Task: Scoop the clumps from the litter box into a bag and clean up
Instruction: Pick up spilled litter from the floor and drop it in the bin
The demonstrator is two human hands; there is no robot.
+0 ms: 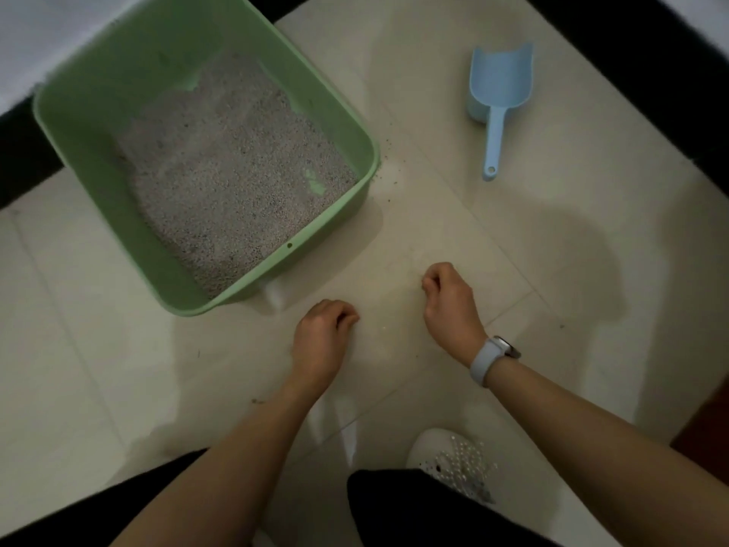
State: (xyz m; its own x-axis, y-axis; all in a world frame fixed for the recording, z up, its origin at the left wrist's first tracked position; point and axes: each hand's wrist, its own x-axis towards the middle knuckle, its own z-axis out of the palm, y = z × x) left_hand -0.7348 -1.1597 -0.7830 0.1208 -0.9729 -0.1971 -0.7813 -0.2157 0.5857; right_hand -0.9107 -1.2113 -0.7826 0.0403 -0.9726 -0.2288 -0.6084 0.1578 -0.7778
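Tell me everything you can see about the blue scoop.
The blue scoop is pale blue, seemingly smooth plastic, with a deep, solid trough-shaped bowl whose front edge is notched, and a narrow straight handle ending in a small hanging hole. It lies on the cream tiled floor, open side up, bowl away from the person and handle pointing back toward them. It looks empty. It sits to the right of the green litter box, apart from it, and neither hand touches it.
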